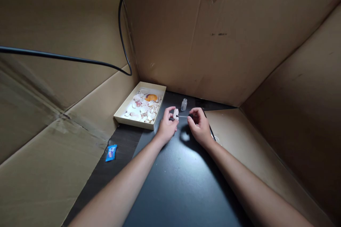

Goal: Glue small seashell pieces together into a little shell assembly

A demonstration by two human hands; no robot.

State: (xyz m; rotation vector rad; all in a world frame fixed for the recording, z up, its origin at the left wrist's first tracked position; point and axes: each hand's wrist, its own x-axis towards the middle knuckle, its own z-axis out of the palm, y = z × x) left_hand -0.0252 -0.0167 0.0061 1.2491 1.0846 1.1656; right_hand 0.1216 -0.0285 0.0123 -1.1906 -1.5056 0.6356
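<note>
My left hand (167,126) grips a small pale shell (176,113) with reddish-brown markings, held upright between thumb and fingers. From the right, my right hand (199,126) pinches the black cap of a glass dropper (183,116). The dropper's thin clear tube lies roughly level, and its tip reaches the shell; whether it touches I cannot tell. Just behind the hands stands a small clear glass bottle (184,105) with an uncovered neck.
A shallow cream tray (133,122) of assorted shells and one orange piece sits at the left. Nearer lies a blue wrapped packet (111,153). A dark mat (170,184) lies under the hands. Cardboard walls (186,42) surround the table, and a black cable (80,59) hangs upper left.
</note>
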